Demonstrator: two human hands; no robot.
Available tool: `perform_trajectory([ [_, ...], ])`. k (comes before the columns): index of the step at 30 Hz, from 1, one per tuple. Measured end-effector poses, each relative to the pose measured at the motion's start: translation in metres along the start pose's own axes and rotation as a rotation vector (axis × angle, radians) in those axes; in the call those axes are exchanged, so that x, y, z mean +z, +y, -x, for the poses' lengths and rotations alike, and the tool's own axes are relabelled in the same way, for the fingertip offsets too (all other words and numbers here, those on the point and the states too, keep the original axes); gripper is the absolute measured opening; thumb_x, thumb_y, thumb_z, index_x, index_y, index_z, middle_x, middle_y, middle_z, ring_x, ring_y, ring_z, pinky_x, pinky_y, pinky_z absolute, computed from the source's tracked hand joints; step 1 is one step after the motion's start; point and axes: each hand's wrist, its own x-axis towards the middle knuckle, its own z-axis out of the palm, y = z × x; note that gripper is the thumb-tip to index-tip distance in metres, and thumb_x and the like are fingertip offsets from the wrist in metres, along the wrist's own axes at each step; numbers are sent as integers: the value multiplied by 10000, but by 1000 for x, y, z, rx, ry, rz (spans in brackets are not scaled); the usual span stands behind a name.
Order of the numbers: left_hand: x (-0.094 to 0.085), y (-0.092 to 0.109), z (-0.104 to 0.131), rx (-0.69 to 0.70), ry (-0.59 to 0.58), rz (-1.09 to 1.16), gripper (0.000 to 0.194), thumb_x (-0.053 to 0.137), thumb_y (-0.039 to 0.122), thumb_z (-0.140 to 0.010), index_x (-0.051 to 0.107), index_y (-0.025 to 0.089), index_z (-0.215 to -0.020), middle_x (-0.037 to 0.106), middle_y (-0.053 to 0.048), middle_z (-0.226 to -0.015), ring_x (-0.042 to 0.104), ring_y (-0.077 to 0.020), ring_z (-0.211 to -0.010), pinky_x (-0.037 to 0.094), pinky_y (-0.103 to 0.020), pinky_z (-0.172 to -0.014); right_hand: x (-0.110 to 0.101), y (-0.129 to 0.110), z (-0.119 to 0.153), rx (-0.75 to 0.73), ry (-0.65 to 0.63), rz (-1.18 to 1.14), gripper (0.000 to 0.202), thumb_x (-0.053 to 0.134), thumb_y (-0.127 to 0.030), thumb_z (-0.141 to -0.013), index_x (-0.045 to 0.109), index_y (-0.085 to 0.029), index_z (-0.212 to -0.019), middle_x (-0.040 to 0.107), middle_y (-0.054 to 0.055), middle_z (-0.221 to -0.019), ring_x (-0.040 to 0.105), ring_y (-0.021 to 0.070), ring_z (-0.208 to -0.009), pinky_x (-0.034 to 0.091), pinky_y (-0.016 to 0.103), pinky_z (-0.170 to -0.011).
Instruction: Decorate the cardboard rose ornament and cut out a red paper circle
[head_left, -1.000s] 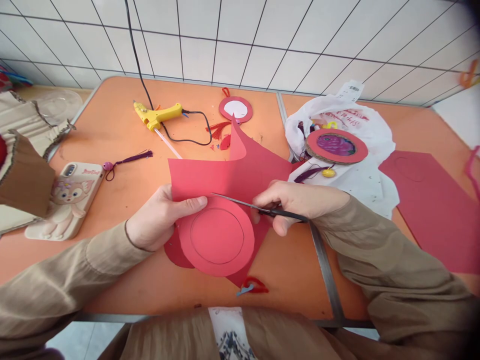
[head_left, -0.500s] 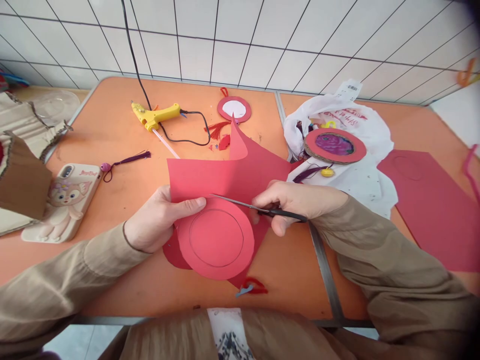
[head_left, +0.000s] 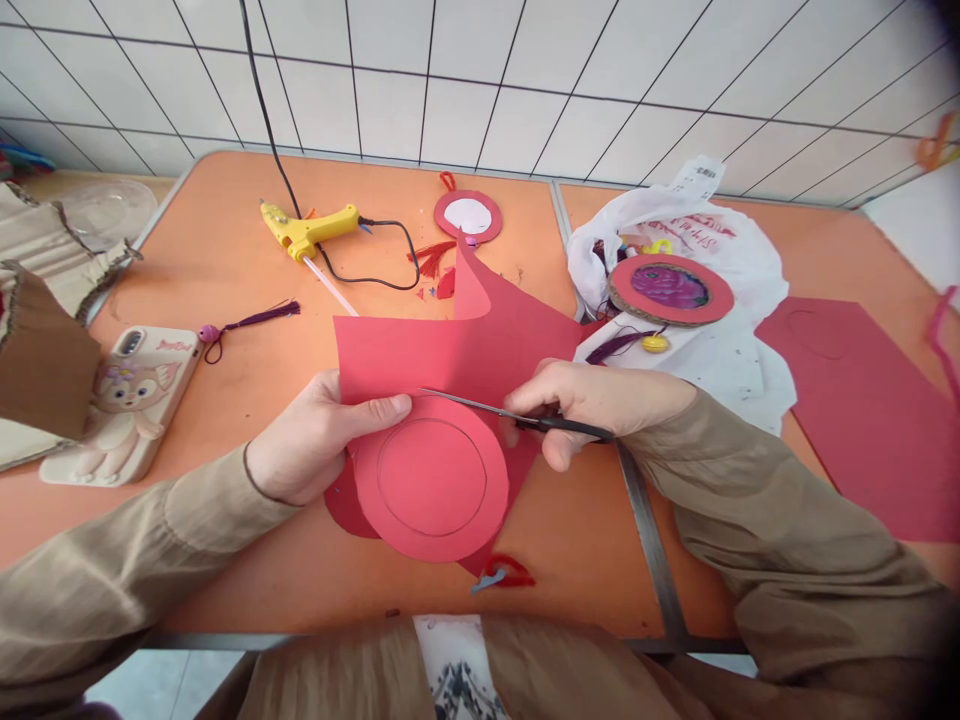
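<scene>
My left hand grips the left edge of a red paper sheet, thumb on top. My right hand is closed around the black handles of scissors, whose blades lie at the upper edge of a round part of the paper. A smaller circle is drawn inside that round part. The blades point left, their tip close to my left thumb. Darker red paper shows underneath, and the sheet's far corner curls upward.
A yellow glue gun with a cord and a round red frame lie behind. A phone and cardboard sit left. On the right are a white plastic bag and red paper.
The round part of the paper has shifted very slightly down and left. Both hands hold nearly the same places as before.
</scene>
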Motion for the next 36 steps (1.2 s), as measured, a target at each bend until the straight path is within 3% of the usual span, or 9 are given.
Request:
perform_trajectory([
  [9,-4,2,-1,-18,-48,-12,142,788,155,-748,796,181,-887,794,-49,-862,745,-194,-760,608,-237,-703,-2,2,1,-112,-5,49,482,733,-594,-725,614,-132,-796,442,-62,-585,369,59,-492,286,197,-448],
  [20,-5,8,-2,-69,-36,-107,89,782,154,-734,791,156,-822,792,-48,-816,726,-182,-733,587,-243,-675,-3,-1,1,-125,-26,91,499,707,-624,-740,603,-135,-756,395,-68,-560,339,59,-502,276,189,-454],
  [27,-2,14,1,-68,3,-146,119,752,178,-768,792,156,-877,796,-24,-842,723,-187,-736,575,-247,-693,-1,0,0,-84,-14,72,473,723,-599,-731,613,-143,-800,413,-68,-550,353,65,-495,299,197,-461],
  [31,-4,16,1,-62,-32,-107,157,757,182,-770,798,159,-920,795,-35,-826,731,-194,-731,581,-242,-688,0,4,-1,-20,32,23,437,741,-552,-717,618,-146,-820,443,-68,-523,395,73,-466,299,203,-445],
  [36,-13,13,-1,-138,-58,-104,216,845,193,-665,800,149,-872,793,-80,-828,734,-201,-712,589,-249,-668,2,5,-1,14,104,-74,389,749,-491,-717,615,-144,-832,518,-49,-524,420,68,-420,286,197,-396],
])
